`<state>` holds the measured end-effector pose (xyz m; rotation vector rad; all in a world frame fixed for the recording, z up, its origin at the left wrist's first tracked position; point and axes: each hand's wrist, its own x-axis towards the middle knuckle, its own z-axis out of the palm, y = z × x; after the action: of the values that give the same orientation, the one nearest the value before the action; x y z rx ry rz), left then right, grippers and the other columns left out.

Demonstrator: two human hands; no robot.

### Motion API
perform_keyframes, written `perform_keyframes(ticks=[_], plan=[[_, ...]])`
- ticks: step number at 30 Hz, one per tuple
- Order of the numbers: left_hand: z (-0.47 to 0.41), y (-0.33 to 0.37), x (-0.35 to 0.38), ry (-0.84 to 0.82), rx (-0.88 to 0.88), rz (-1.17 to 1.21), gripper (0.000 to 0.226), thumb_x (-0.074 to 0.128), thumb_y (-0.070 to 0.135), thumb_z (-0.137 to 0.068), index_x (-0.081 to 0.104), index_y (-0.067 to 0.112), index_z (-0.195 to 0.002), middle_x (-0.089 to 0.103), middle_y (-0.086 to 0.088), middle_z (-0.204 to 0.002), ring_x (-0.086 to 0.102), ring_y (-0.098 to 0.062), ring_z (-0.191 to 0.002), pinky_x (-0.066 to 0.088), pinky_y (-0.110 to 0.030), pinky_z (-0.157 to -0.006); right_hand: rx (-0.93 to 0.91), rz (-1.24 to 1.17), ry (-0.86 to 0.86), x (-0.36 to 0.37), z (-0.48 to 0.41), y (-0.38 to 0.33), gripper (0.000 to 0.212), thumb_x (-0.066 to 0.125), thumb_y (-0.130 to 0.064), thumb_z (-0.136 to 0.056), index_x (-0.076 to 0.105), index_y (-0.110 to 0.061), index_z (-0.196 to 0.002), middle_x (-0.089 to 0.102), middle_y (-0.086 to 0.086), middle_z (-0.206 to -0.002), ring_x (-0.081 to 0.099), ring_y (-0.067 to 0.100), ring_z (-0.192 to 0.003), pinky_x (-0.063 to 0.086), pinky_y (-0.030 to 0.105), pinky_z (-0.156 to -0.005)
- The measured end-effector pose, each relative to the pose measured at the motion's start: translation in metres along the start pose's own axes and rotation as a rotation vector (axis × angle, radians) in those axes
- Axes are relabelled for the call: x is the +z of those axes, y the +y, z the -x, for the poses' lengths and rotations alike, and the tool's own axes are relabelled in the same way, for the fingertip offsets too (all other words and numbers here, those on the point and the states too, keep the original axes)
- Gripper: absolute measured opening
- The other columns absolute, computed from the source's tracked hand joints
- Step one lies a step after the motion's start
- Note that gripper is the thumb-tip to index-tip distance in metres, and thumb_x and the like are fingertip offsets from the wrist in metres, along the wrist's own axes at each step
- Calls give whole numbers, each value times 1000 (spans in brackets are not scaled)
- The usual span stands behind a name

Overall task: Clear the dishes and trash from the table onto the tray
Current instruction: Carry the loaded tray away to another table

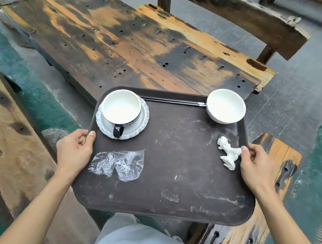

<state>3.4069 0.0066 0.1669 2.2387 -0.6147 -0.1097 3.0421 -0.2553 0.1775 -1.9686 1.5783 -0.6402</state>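
Note:
A dark brown tray point(181, 165) is held in the air in front of me. My left hand point(74, 149) grips its left rim and my right hand point(256, 166) grips its right rim, thumbs on top. On the tray stand a white cup with a dark handle point(121, 111) on a frilled saucer point(142, 126) at the far left and a white bowl point(226, 106) at the far right. Black chopsticks point(172, 101) lie along the far rim between them. A crumpled white tissue point(228, 152) lies by my right thumb. Clear plastic wrapping point(118, 164) lies near my left hand.
The worn wooden table point(115, 43) stretches beyond the tray's far edge. Wooden benches stand at my left point(10, 123), my right point(243, 239) and behind the table point(240, 14). The floor is grey and teal.

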Motion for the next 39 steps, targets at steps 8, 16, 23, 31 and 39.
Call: perform_keyframes(ticks=[8, 16, 23, 31, 39], plan=[[-133, -25, -6, -107, 124, -2, 22, 62, 31, -95, 68, 16, -79, 54, -10, -52, 46, -20, -54, 43, -32, -69, 125, 2, 94, 61, 5, -64, 23, 50, -28, -99, 62, -10, -109, 62, -2, -79, 60, 27, -81, 47, 43, -80], [-220, -40, 10, -203, 199, -3, 21, 62, 29, -96, 69, 15, -83, 55, -9, -54, 55, -31, -61, 47, -38, -72, 223, -13, 162, 110, -7, -100, 25, 51, -27, -99, 61, -9, -113, 59, -7, -76, 59, 28, -81, 45, 41, -81], [-274, -43, 54, -240, 229, -15, 20, 62, 28, -96, 70, 12, -86, 56, -10, -54, 56, -33, -60, 47, -38, -72, 269, -23, 209, 148, -43, -102, 21, 50, -27, -98, 61, -11, -108, 59, -8, -75, 58, 24, -78, 41, 35, -76], [-342, -30, 125, -305, 246, -58, 21, 61, 27, -97, 69, 9, -88, 54, -10, -54, 54, -32, -59, 46, -36, -70, 350, -45, 235, 194, -106, -92, 20, 52, -22, -99, 62, -8, -108, 63, 5, -79, 57, 25, -75, 37, 31, -72], [-407, -26, 198, -391, 273, -150, 22, 59, 27, -98, 68, 8, -90, 57, -8, -56, 54, -30, -58, 43, -33, -68, 454, -42, 229, 249, -155, -72, 16, 52, -20, -99, 60, -6, -100, 60, 8, -74, 55, 26, -70, 37, 32, -66]])
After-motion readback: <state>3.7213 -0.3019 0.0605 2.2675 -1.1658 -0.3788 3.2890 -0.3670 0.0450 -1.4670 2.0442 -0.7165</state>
